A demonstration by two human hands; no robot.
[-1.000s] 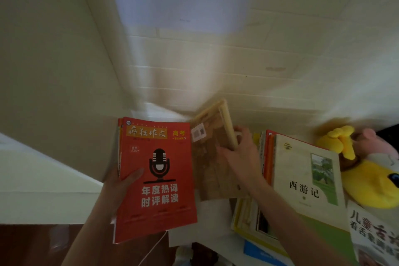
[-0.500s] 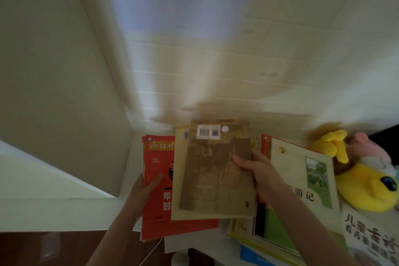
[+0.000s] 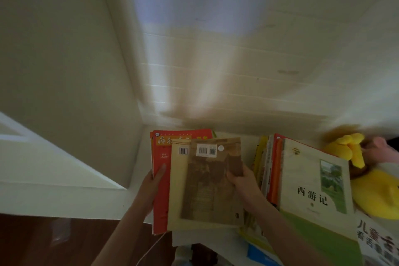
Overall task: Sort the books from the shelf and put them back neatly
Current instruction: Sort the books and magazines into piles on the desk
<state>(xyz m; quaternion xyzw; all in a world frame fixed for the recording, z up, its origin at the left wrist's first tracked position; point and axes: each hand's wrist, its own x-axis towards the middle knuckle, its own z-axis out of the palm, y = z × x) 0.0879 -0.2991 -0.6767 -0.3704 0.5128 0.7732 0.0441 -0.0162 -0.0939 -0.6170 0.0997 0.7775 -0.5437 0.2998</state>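
A red book (image 3: 160, 153) lies on the pale shelf (image 3: 138, 157) in the left corner. My left hand (image 3: 154, 181) grips its left edge, thumb on the cover. On top of it lies a cream book (image 3: 177, 211) with a barcode. Over that sits a brown book (image 3: 211, 183) showing its back cover, and my right hand (image 3: 244, 181) holds its right edge. To the right stands a leaning row of books, fronted by a cream and green one (image 3: 311, 192).
A yellow plush toy (image 3: 380, 192) sits at the far right beside a pink one (image 3: 382, 147). Another book with large characters (image 3: 377, 242) lies at the lower right. The shelf's left side wall (image 3: 64, 71) rises close by. A white cable (image 3: 149, 250) hangs below.
The brown book swung from standing on edge to lying flat over the red book. The red book slid back into the shelf's left corner with my left hand.
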